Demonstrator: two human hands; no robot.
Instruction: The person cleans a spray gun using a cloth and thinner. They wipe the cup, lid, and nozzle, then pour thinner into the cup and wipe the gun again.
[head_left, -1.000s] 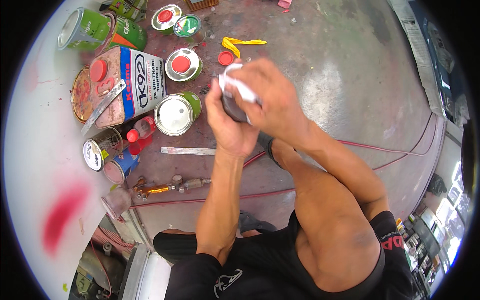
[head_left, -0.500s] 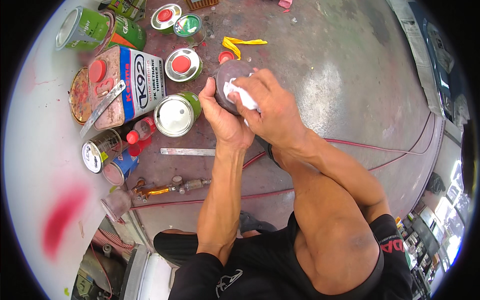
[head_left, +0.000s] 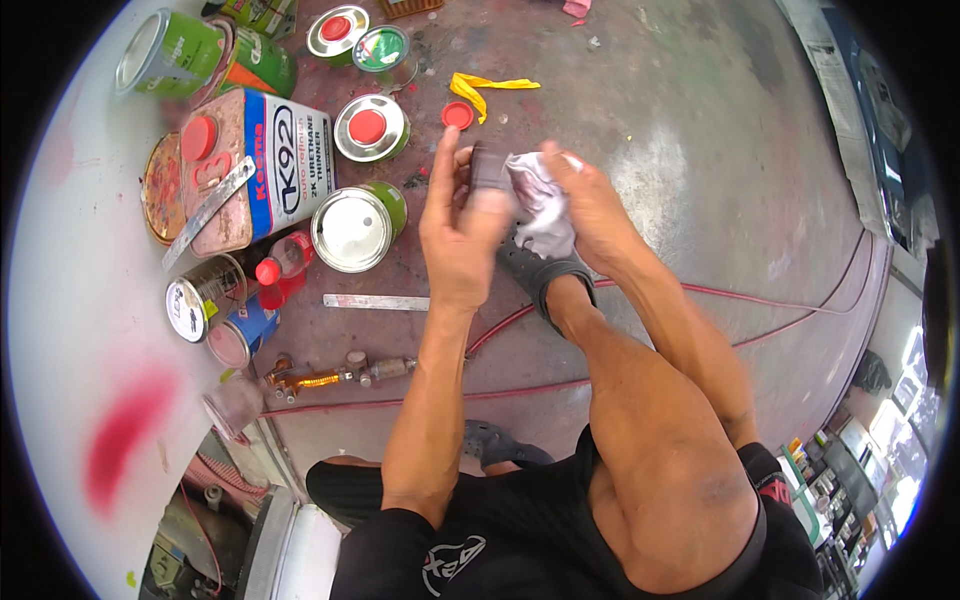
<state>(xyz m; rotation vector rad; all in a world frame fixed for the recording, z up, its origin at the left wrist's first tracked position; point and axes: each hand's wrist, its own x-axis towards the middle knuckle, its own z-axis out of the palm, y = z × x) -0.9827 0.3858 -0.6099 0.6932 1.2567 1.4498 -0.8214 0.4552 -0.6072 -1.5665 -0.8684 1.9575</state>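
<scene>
In the head view, a large rectangular tin (head_left: pixel 255 170) with blue, white and pinkish faces lies left of both hands and serves as the landmark. Well to its right, the left hand (head_left: pixel 462 235) holds a dark cup-like piece (head_left: pixel 488 162), blurred and partly covered; the index finger points up along its left side, the thumb sits across its near end, and how the remaining fingers close cannot be told. Farther right of the tin, the right hand (head_left: pixel 600 215) pinches a crumpled white cloth (head_left: pixel 543 205) with pinkish stains between thumb and fingers, most of those fingers being hidden. The cloth hangs just beside the cup-like piece; whether they touch is unclear. Just right of the tin stands a red-capped can (head_left: pixel 372 128); a silver-lidded can (head_left: pixel 355 228) stands to its lower right. Beyond these, a red cap (head_left: pixel 457 115) and a yellow strip (head_left: pixel 490 85) lie on the floor (head_left: pixel 700 190).
</scene>
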